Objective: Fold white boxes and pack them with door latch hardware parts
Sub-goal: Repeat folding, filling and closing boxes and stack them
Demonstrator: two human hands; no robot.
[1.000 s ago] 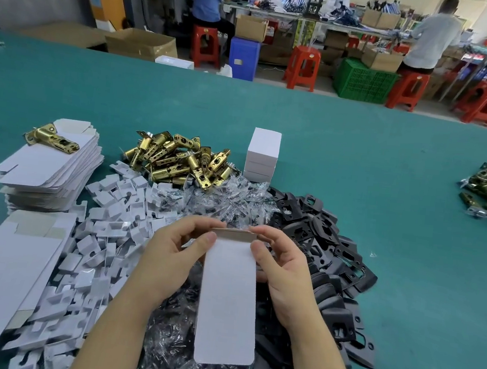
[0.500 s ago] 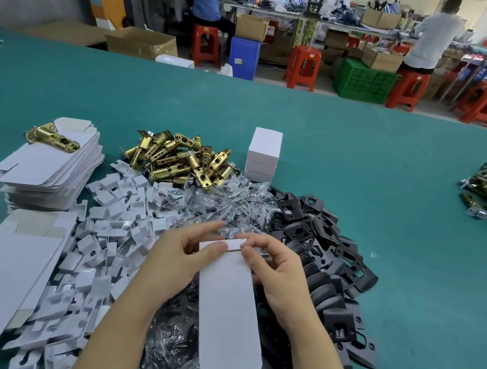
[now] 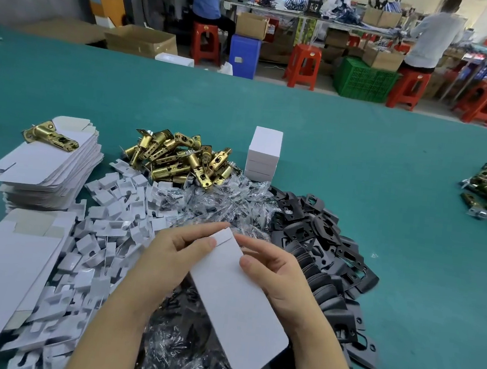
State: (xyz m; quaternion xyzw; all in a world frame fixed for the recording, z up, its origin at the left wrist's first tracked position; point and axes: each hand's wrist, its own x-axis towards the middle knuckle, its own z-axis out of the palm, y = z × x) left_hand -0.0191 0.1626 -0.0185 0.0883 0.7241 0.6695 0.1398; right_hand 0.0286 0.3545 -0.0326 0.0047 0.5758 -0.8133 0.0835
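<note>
Both hands, left hand (image 3: 173, 253) and right hand (image 3: 275, 273), are gripping a white box (image 3: 239, 301) being held tilted above bagged screws (image 3: 225, 200). Brass latches (image 3: 179, 158), black plates (image 3: 320, 243), white inserts (image 3: 105, 230), flat blanks (image 3: 48, 170) and finished boxes (image 3: 263, 156) are lying around on the teal counter (image 3: 387, 175).

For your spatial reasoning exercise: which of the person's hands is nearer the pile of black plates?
Right. The right hand holds the white box beside the black plates; the left hand is across the box, farther away.
</note>
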